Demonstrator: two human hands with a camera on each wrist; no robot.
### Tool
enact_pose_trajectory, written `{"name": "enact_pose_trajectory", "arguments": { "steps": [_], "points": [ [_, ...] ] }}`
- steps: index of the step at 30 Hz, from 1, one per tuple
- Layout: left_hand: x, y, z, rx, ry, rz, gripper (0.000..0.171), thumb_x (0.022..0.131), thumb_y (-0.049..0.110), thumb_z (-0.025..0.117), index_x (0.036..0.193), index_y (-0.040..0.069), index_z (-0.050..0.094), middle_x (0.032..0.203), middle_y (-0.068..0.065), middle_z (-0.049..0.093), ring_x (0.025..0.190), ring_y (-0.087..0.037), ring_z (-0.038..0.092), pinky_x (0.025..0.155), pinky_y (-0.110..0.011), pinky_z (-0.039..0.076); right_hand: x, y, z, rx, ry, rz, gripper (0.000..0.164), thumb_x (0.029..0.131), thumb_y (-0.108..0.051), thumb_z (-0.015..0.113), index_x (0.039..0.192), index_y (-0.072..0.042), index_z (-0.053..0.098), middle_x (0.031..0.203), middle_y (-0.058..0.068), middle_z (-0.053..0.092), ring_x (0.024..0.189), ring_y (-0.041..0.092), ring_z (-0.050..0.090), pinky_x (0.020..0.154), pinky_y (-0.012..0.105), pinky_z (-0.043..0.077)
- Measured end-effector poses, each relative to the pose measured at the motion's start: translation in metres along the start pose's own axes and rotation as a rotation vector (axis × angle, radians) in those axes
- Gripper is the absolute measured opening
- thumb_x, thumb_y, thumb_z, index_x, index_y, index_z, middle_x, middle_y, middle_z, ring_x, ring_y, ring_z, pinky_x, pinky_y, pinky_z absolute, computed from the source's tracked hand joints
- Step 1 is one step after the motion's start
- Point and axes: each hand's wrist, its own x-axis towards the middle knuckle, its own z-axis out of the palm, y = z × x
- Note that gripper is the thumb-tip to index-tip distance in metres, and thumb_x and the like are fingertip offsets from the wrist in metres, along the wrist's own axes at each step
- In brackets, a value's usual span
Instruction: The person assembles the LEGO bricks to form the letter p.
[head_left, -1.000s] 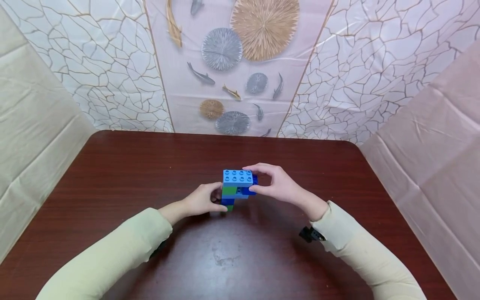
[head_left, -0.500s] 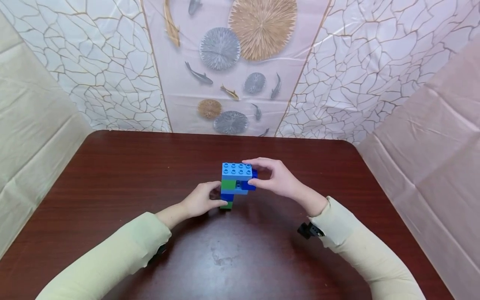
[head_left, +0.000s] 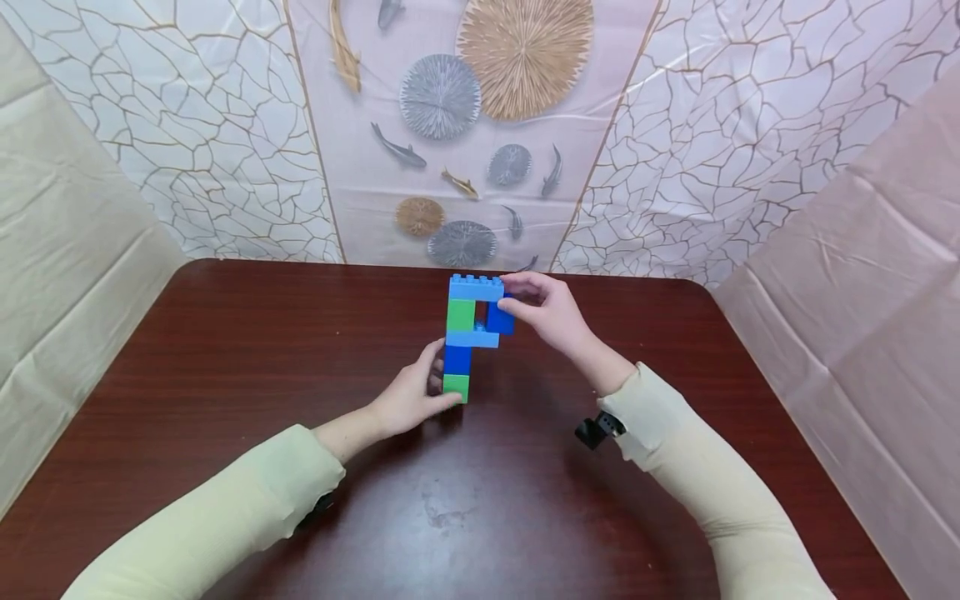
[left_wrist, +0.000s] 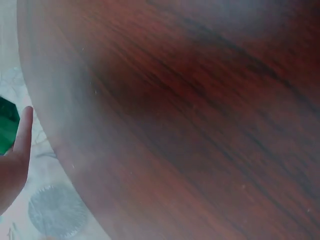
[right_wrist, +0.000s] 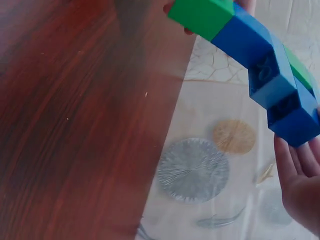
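A P-shaped assembly of building bricks [head_left: 476,290] is held up over the table, its stem upright and its studded light blue brick on top. My left hand [head_left: 408,398] grips the foot of the stem, around the lower green brick [head_left: 455,385]. At the upper right, my right hand [head_left: 555,312] pinches the dark blue brick [head_left: 500,319] of the loop between thumb and fingers. Seen from the right wrist, hollow undersides show beneath the light blue brick [right_wrist: 275,80]. Only a digit of the left hand [left_wrist: 15,160] and a green brick [left_wrist: 7,125] show in the left wrist view.
The dark red-brown wooden table [head_left: 300,333] has rounded far corners and a worn patch toward the front. A patterned curtain [head_left: 450,167] hangs behind it, with pale cloth [head_left: 862,333] at both sides. A black wrist device [head_left: 600,428] sits under the right sleeve.
The brick assembly has tipped upright from a top-facing pose, its upper end moving up and away. My right hand rose with it; the left hand stayed at the foot.
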Motion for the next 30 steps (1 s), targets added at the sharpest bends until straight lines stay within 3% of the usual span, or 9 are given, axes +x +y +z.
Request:
{"name": "enact_pose_trajectory", "arguments": {
  "steps": [4,9,14,19,30],
  "points": [
    [-0.002,0.002,0.005,0.019,-0.001,0.011,0.096,0.078,-0.002,0.071,0.149,0.003,0.006,0.121,-0.017,0.052,0.095,-0.023,0.063,0.075,-0.028,0.056,0.013,0.010,0.002,0.021,0.053,0.095,0.035,0.087,-0.020,0.067,0.118,-0.004,0.063,0.113,0.017,0.066,0.089,0.014,0.065,0.088,0.036,0.052],
    [-0.003,0.004,0.010,0.079,0.058,0.013,0.086,0.081,-0.001,0.069,0.148,0.000,0.015,0.116,-0.015,0.059,0.087,-0.022,0.065,0.070,-0.026,0.055,0.023,0.022,0.007,0.050,0.047,0.191,0.033,0.089,-0.021,0.065,0.115,-0.001,0.064,0.112,0.019,0.066,0.072,0.006,0.065,0.092,0.042,0.051],
    [-0.005,0.003,0.015,0.135,0.095,-0.032,0.077,0.079,0.003,0.072,0.143,-0.003,0.029,0.121,-0.016,0.058,0.091,-0.022,0.065,0.073,-0.029,0.056,0.030,0.037,0.014,0.020,-0.010,0.285,0.029,0.089,-0.024,0.064,0.105,0.001,0.067,0.110,0.017,0.065,0.079,0.016,0.068,0.091,0.041,0.051],
    [-0.005,-0.003,0.020,0.216,0.119,-0.084,0.071,0.076,0.007,0.076,0.136,-0.006,0.041,0.125,-0.020,0.056,0.098,-0.023,0.063,0.077,-0.030,0.056,0.031,0.052,0.024,-0.034,-0.060,0.331,0.029,0.090,-0.025,0.063,0.106,-0.001,0.067,0.114,0.016,0.063,0.094,0.028,0.065,0.092,0.041,0.051],
    [-0.003,-0.015,0.022,0.236,0.081,-0.127,0.068,0.074,0.000,0.075,0.133,-0.011,0.042,0.122,-0.024,0.055,0.090,-0.023,0.066,0.074,-0.028,0.056,0.030,0.073,0.039,-0.075,-0.090,0.395,0.028,0.092,-0.020,0.060,0.113,-0.003,0.066,0.123,0.016,0.060,0.093,0.027,0.066,0.092,0.036,0.051]
  ]
}}
